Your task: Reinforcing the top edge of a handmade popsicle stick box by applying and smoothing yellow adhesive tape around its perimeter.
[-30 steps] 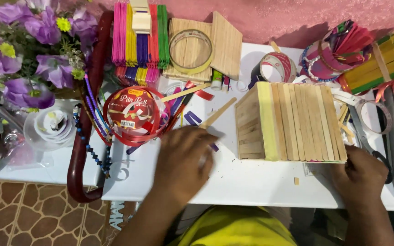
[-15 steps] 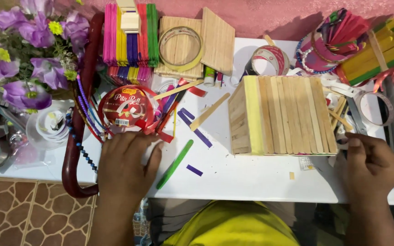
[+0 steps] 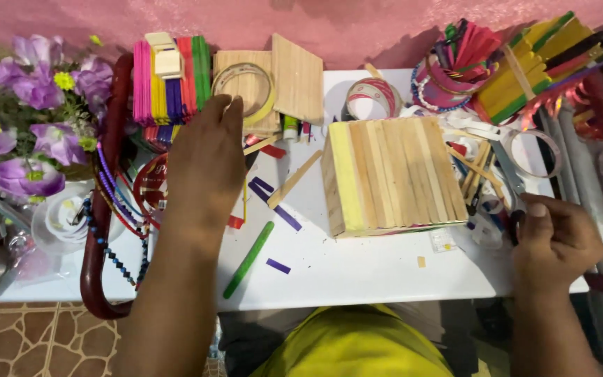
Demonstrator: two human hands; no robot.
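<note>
My left hand (image 3: 207,157) stretches across the white table (image 3: 357,272) with flat, empty fingers. Its fingertips sit between the stack of coloured craft sticks (image 3: 169,80) and a yellowish tape ring (image 3: 244,87), and it covers much of a red round container (image 3: 149,187). A box built of plain wooden sticks (image 3: 392,174) stands in the middle. My right hand (image 3: 556,241) rests at the table's right edge, fingers curled at the dark handle of a pair of scissors (image 3: 507,171). A green stick (image 3: 249,258), purple sticks (image 3: 277,206) and a plain stick (image 3: 294,179) lie loose between my hands.
Purple artificial flowers (image 3: 29,119) and bead strings (image 3: 109,234) crowd the left side by a dark red curved rim (image 3: 95,272). Flat wooden stick panels (image 3: 298,77), another tape roll (image 3: 375,94), a basket of coloured sticks (image 3: 455,63) and a yellow-green stick bundle (image 3: 532,66) line the back.
My left hand has moved from the table's near edge, away from me, over the red container toward the coloured sticks and tape ring. My right hand has stayed at the right edge.
</note>
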